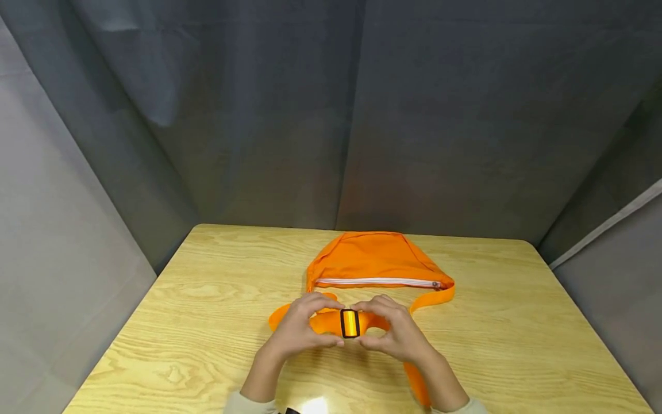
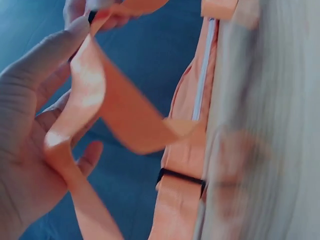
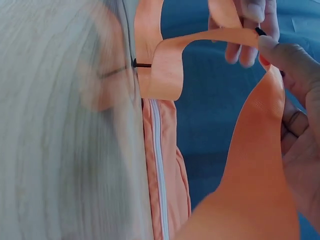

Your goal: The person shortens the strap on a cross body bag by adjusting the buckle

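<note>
A black slider buckle with orange webbing strap threaded through it is held up between both hands, facing the head camera. My left hand pinches its left side, fingertips at the top edge and thumb at the bottom. From the other side my right hand grips it the same way. In the left wrist view, strap loops hang across the palm. Behind the hands lies an orange waist bag, its white zipper running along the near edge.
The bag lies on a light wood-grain table near its far edge. A second black strap loop sits on webbing by the bag. More strap trails under the right forearm. Dark grey curtains stand behind the table.
</note>
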Demonstrator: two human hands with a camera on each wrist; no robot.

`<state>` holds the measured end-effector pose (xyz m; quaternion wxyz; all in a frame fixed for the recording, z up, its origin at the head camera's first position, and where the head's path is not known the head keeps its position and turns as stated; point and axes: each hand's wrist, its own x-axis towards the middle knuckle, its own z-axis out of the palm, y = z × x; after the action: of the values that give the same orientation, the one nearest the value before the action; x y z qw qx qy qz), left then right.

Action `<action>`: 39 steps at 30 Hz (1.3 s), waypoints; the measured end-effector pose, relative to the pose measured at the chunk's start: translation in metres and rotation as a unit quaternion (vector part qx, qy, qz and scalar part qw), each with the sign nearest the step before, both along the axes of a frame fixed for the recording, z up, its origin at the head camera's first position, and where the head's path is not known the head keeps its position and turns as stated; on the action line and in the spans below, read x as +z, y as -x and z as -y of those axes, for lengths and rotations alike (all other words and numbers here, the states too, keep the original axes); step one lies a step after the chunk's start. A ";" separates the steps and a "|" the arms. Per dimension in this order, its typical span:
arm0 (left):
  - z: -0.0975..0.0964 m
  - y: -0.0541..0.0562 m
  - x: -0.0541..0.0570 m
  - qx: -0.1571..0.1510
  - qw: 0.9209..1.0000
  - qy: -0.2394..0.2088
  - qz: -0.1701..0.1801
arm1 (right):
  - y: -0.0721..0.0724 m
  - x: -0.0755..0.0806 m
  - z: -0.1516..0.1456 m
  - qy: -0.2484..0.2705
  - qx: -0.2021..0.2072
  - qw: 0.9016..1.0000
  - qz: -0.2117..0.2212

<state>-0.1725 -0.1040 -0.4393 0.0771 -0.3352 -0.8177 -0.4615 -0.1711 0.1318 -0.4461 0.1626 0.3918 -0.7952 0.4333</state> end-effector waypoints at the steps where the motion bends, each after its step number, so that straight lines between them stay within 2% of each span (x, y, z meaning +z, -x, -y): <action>1: -0.003 0.000 -0.001 0.004 1.000 0.003 -0.009 | 0.000 0.001 0.000 -0.001 0.002 1.000 0.000; 7: -0.011 0.002 -0.008 0.016 0.999 -0.007 -0.044 | -0.002 0.005 -0.001 -0.007 0.000 1.000 0.019; 12: -0.008 0.003 -0.006 0.029 0.996 -0.040 -0.079 | 0.000 0.008 -0.011 -0.023 -0.028 0.994 0.108; 15: -0.007 0.003 -0.003 0.042 0.995 -0.028 -0.084 | 0.003 0.008 -0.017 -0.013 -0.029 0.985 0.168; 19: -0.008 0.003 -0.002 0.047 0.995 0.014 -0.081 | 0.006 0.007 -0.018 0.032 0.018 0.972 0.231; 23: -0.009 0.003 -0.003 0.042 0.995 0.024 -0.090 | 0.006 0.007 -0.017 0.076 0.049 0.959 0.270; 28: -0.011 0.003 -0.004 0.032 0.994 0.021 -0.102 | 0.006 0.004 -0.013 0.081 0.038 0.959 0.270; 35: -0.008 0.005 -0.004 0.047 0.989 0.031 -0.135 | 0.005 0.007 -0.005 0.072 0.006 0.962 0.263; 39: -0.008 0.005 -0.004 0.046 0.989 0.033 -0.139 | 0.007 0.007 -0.001 0.072 0.007 0.963 0.260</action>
<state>-0.1779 -0.0960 -0.4435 0.1999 -0.3600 -0.8288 -0.3789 -0.1779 0.1328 -0.4393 -0.0251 0.2580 -0.7742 0.5774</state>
